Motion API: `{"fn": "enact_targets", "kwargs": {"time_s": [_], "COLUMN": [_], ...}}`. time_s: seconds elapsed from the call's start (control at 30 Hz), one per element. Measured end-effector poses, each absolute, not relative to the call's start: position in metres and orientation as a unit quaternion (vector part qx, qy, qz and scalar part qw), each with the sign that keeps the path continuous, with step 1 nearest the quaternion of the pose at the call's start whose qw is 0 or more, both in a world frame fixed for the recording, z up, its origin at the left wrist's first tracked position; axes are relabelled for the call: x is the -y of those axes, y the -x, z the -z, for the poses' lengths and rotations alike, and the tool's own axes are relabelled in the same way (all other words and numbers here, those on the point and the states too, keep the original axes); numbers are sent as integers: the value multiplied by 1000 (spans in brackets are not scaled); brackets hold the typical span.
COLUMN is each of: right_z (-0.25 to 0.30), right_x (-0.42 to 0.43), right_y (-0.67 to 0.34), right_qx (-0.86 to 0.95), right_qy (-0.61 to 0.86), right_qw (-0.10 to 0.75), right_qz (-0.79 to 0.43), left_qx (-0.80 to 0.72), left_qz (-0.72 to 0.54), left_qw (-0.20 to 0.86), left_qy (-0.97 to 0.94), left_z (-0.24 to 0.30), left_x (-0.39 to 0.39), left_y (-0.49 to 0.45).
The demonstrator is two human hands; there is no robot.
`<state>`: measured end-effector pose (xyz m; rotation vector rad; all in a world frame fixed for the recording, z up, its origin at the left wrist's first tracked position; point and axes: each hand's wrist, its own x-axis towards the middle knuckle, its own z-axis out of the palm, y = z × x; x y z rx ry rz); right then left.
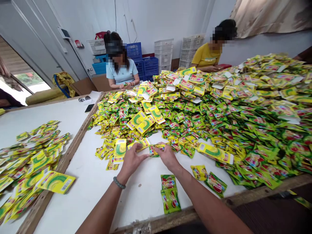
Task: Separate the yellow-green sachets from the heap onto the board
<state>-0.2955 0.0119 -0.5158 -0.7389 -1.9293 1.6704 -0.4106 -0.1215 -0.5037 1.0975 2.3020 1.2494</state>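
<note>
My right hand (167,157) pinches a small green candy-style packet (153,150) low over the white tabletop. Beside it, my left hand (133,160) has thumb and fingers spread apart, its fingertips at a yellow carton (145,143); whether they touch it I cannot tell. Another yellow carton (120,150) with a green swirl lies just left of that hand. Nearer to me, several green packets (170,194) lie together between my forearms. A yellow packet (199,172) and a green one (216,184) rest right of my right forearm.
A large heap of green packets (219,125) and yellow cartons (182,83) spreads across the table. Left of a wooden divider (73,151) lie more cartons (39,162). Two people (122,70) (207,58) sit beyond the heap. Blue crates (150,66) and white crates (163,53) stand behind.
</note>
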Motion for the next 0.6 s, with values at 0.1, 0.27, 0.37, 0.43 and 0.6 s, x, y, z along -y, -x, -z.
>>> {"fn": "enact_targets", "kwargs": {"time_s": [0.1, 0.27, 0.37, 0.43, 0.6], "right_z": [519, 522, 516, 511, 506], "right_x": [-25, -36, -35, -33, -32], "right_y": [294, 295, 297, 297, 291], "right_qx": [721, 723, 729, 748, 820], "right_qy": [340, 342, 335, 323, 256], "right_qw": [276, 288, 312, 307, 146], "right_qz": [-537, -526, -509, -492, -491], "left_qx": [-860, -878, -846, -784, -686], "left_qz": [-233, -169, -282, -398, -551], "left_qw": [32, 74, 156, 240, 356], "left_qy": [-454, -442, -424, -412, -313], "left_z": [498, 496, 492, 491, 499], "left_x": [115, 118, 124, 127, 132], "left_y": [432, 441, 427, 416, 398]}}
